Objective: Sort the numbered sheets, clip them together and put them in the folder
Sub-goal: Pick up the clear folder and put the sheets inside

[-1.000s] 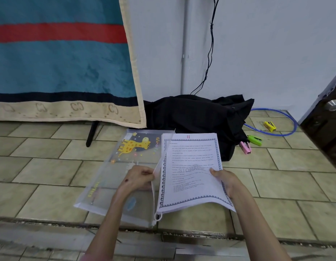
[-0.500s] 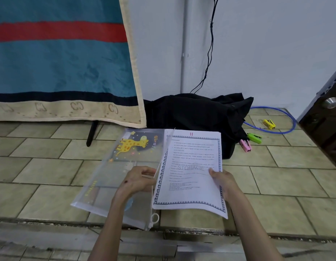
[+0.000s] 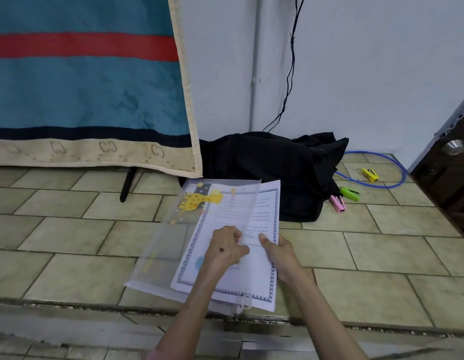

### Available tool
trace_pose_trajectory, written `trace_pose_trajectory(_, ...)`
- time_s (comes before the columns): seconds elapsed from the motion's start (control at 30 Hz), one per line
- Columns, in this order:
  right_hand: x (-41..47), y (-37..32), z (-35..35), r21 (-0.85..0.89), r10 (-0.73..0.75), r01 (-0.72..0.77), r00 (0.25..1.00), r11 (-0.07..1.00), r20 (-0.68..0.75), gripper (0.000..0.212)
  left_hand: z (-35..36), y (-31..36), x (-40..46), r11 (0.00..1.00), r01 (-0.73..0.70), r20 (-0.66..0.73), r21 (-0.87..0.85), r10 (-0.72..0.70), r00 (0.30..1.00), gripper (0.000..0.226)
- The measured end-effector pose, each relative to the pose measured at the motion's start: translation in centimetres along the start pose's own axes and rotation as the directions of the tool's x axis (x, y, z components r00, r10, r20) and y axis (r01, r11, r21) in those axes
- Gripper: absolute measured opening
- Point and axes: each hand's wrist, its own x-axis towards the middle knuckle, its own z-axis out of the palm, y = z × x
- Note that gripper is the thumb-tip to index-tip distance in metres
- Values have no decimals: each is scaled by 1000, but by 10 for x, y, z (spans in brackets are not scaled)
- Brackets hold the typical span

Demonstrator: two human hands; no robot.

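Both grips are busy at lower centre of the frame: left hand [image 3: 227, 249] pinches the folder [image 3: 158, 255] flap up, right hand [image 3: 281, 258] holds the sheets [image 3: 257, 279] by their right edge, partly inside. Largest risk: the limp folder buckling and jamming the stack. Next, the sheets catching the mouth and creasing. Least, the flap slipping shut. No clip shows on them.

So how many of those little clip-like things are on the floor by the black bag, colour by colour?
Pink: 1, the pink clip at the black bag's edge
Green: 1, the green clip beside it
Yellow: 1, the yellow clip inside the blue cable loop
Total: 3
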Motion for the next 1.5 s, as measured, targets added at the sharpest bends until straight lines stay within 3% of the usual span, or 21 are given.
trace_pose_trajectory(0.07, -3, -8, 3, 146, 132, -155, 979, 977, 158, 48, 7, 6, 0, 1000, -14, 32, -14, 15, 999, 43)
trace_pose_trajectory(0.13, -4, -14, 0, 276, 219, -327, 907, 904, 358, 75, 3, 2, 6, 987, 15, 72, -161, -3, 997, 45)
trace_pose_trajectory(0.17, -2, -15, -3, 299, 234, -369, 885, 880, 403, 83, -6, -4, 10, 979, 20, 21, -205, -17, 1000, 46)
trace_pose_trajectory(0.23, 3, -16, -8, 310, 250, -392, 877, 866, 411, 88, -33, -23, 22, 996, 20, -259, -90, -43, 965, 39)
trace_pose_trajectory(0.3, 8, -14, -11, 327, 256, -392, 886, 860, 387, 87, -61, -52, 34, 990, 142, -504, 26, -110, 857, 37)
trace_pose_trajectory(0.33, 11, -13, -11, 331, 257, -392, 887, 858, 384, 87, -71, -64, 39, 974, 226, -535, 34, -173, 827, 40)
trace_pose_trajectory(0.4, 15, -13, -10, 326, 252, -405, 871, 854, 423, 88, -84, -80, 51, 948, 317, -459, -2, -282, 842, 45)
trace_pose_trajectory(0.53, 14, -21, -7, 263, 210, -405, 809, 875, 549, 75, -84, -79, 54, 951, 285, -295, -124, -309, 904, 52)
trace_pose_trajectory(0.6, 15, -24, -10, 187, 205, -365, 800, 912, 564, 52, -74, -78, 52, 941, 244, -317, -235, -312, 896, 50)
trace_pose_trajectory(0.7, 23, -33, -19, 104, 233, -340, 805, 935, 545, 35, -52, -86, 48, 901, 166, -376, -402, -328, 867, 45)
trace_pose_trajectory(0.83, 28, -78, -28, -199, 73, 2, 926, 980, 369, 28, -34, -84, 47, 788, 127, -307, -602, -376, 874, 36)
trace_pose_trajectory(0.9, 15, -120, -29, -374, -57, 198, 932, 906, 357, 23, -38, -71, 49, 813, 89, -377, -575, -360, 853, 27)
trace_pose_trajectory(1.0, -10, -186, -31, -581, -214, 439, 884, 685, 416, 15, -66, -50, 51, 870, -108, -597, -480, -233, 768, 53)
trace_pose_trajectory(1.07, -21, -222, -29, -749, -292, 511, 859, 423, 421, 11, -94, -29, 47, 865, -284, -690, -413, -93, 718, 59)
trace_pose_trajectory(1.1, -25, -236, -26, -807, -312, 513, 849, 293, 427, 20, -108, -16, 44, 864, -338, -715, -373, -35, 698, 61)
trace_pose_trajectory(1.17, -32, -255, -19, -844, -301, 514, 838, 152, 456, 29, -131, 7, 36, 848, -426, -723, -317, 75, 687, 67)
trace_pose_trajectory(1.3, -33, -263, -9, -851, -258, 520, 834, 69, 488, 35, -145, 27, 25, 706, -515, -512, -487, 248, 823, 69)
trace_pose_trajectory(1.37, -25, -250, -6, -862, -237, 505, 844, 48, 482, 37, -138, 26, 23, 734, -501, -432, -458, 309, 848, 57)
trace_pose_trajectory(1.43, -13, -230, -6, -847, -259, 530, 824, 37, 504, 33, -126, 18, 25, 761, -477, -451, -439, 273, 850, 36)
trace_pose_trajectory(1.5, -7, -214, -11, -808, -393, 584, 764, 80, 513, 16, -119, 8, 28, 726, -438, -448, -530, 198, 872, 27)
